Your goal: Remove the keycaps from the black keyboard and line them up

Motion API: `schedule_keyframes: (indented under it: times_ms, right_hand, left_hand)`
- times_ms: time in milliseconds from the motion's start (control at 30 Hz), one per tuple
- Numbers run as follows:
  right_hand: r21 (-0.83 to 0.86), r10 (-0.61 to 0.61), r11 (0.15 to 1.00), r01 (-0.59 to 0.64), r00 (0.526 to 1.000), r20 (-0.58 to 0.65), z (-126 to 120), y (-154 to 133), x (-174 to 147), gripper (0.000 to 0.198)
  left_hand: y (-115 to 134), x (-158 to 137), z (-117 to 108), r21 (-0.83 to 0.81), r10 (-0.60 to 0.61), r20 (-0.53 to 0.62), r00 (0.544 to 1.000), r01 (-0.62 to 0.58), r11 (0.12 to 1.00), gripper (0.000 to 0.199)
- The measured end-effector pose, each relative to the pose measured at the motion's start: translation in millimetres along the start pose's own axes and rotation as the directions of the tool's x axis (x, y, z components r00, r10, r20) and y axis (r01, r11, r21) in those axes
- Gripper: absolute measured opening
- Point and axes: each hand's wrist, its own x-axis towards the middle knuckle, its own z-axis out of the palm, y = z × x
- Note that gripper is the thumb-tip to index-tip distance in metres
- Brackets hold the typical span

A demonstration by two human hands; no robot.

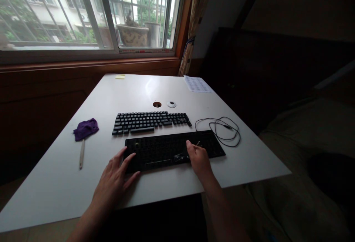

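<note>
A black keyboard base (161, 147) with its keycaps off lies near the front of the white desk. My left hand (115, 170) rests against its left end, fingers spread, with the fingertips on the edge and top. Over the right part of the base, my right hand (199, 157) is closed, thumb up, around a small thin item, partly metallic, that I cannot make out. A small clear or shiny piece (181, 157) lies on the base just left of that hand. Behind the base, loose black keycaps (141, 121) are laid out in keyboard order.
A black cable (233, 128) lies coiled at the right. On the left is a purple cloth (85, 128) with a pale handle (81, 155) below it. Farther back are a desk hole (156, 104), a white ring (171, 104), printed paper (197, 84) and yellow notes (120, 76).
</note>
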Motion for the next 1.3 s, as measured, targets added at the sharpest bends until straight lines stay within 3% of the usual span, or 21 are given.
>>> schedule_keyframes:
  times_ms: [233, 367, 467, 533, 633, 733, 833, 933, 1033, 1133, 1300]
  right_hand:
    - [0.035, -0.022, 0.999, 0.023, 1.000, -0.010, -2.5, 2.4, -3.9, 0.057]
    - [0.073, -0.041, 0.996, 0.043, 0.999, -0.023, -3.2, -3.8, -8.2, 0.053]
    - [0.132, -0.047, 0.990, 0.051, 0.998, -0.033, -0.7, -13.2, -10.6, 0.053]
    - [0.170, -0.063, 0.983, 0.065, 0.998, -0.019, 3.5, -21.7, -11.7, 0.052]
    - [0.248, -0.079, 0.966, 0.071, 0.997, 0.023, 12.2, -35.0, -13.7, 0.052]
    - [0.349, -0.074, 0.936, 0.042, 0.994, 0.081, 21.5, -45.7, -16.3, 0.052]
    - [0.438, -0.046, 0.899, -0.015, 0.991, 0.127, 31.3, -52.4, -18.3, 0.055]
    - [0.536, 0.030, 0.837, -0.109, 0.988, 0.154, 43.0, -55.2, -18.8, 0.058]
    - [0.643, 0.169, 0.727, -0.242, 0.970, 0.174, 55.3, -56.1, -17.9, 0.059]
    - [0.726, 0.283, 0.582, -0.366, 0.928, 0.240, 65.1, -57.1, -16.5, 0.056]
    - [0.806, 0.304, 0.417, -0.420, 0.900, 0.312, 73.7, -57.3, -16.3, 0.055]
  left_hand:
    - [1.9, 0.1, -1.7, -0.029, -0.014, 0.002, 1.000, 0.014, 0.999, 0.057]
    - [5.8, 1.7, -7.2, -0.088, -0.007, -0.057, 0.998, 0.002, 0.996, 0.056]
    - [15.4, 4.9, -12.4, -0.164, -0.010, -0.159, 0.987, -0.017, 0.986, 0.041]
    - [25.8, 8.9, -15.5, -0.273, 0.012, -0.165, 0.986, -0.057, 0.960, 0.030]
    - [43.8, 18.5, -19.5, -0.533, 0.017, -0.039, 0.999, -0.035, 0.845, 0.028]
    - [57.1, 29.8, -22.1, -0.754, -0.075, 0.156, 0.985, 0.168, 0.635, 0.032]
    - [61.1, 37.8, -22.3, -0.846, -0.125, 0.276, 0.953, 0.303, 0.439, 0.036]
    - [59.5, 40.7, -20.4, -0.880, -0.141, 0.309, 0.941, 0.339, 0.332, 0.037]
    - [58.3, 41.8, -18.0, -0.890, -0.183, 0.310, 0.933, 0.353, 0.289, 0.031]
    - [58.5, 44.7, -16.4, -0.899, -0.204, 0.288, 0.936, 0.338, 0.280, 0.027]
    - [56.9, 52.9, -15.6, -0.907, -0.175, 0.225, 0.959, 0.271, 0.322, 0.024]
